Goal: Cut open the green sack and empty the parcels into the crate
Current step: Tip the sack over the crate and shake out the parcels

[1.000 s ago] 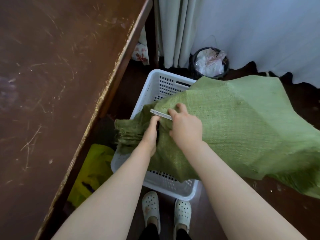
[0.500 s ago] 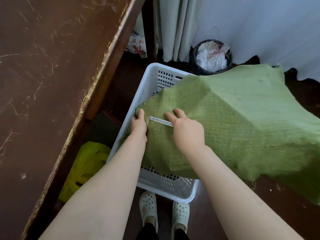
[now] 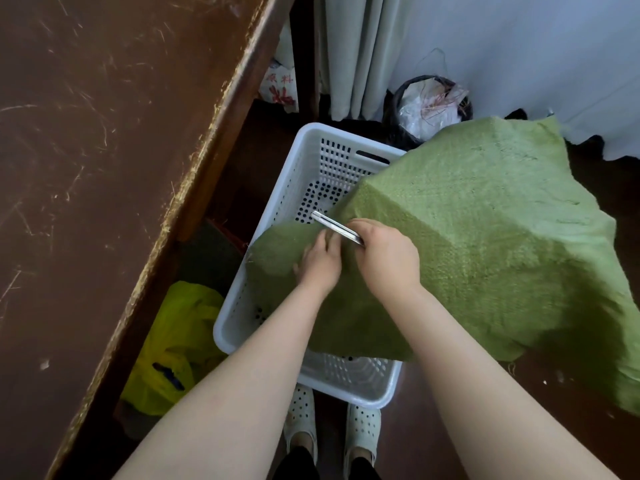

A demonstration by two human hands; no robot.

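A bulky green woven sack (image 3: 485,230) lies tipped over the right side of a white perforated plastic crate (image 3: 313,161) on the floor. My right hand (image 3: 388,258) grips a slim silver cutter (image 3: 334,225), whose tip points up and left over the crate. My left hand (image 3: 320,261) sits close beside it and holds the sack's dark green end, fingers curled into the fabric. The parcels are hidden inside the sack. What shows of the crate's floor is bare.
A scratched brown table (image 3: 104,168) fills the left side, its edge close to the crate. A yellow plastic bag (image 3: 173,344) lies under it. A black bin with white rubbish (image 3: 429,109) stands behind the sack by a curtain. My white shoes (image 3: 301,414) stand below the crate.
My left hand has moved right from the sack's left edge to right beside my right hand. The sack's end has shifted right, uncovering more of the crate. The cutter now sticks out past the fabric.
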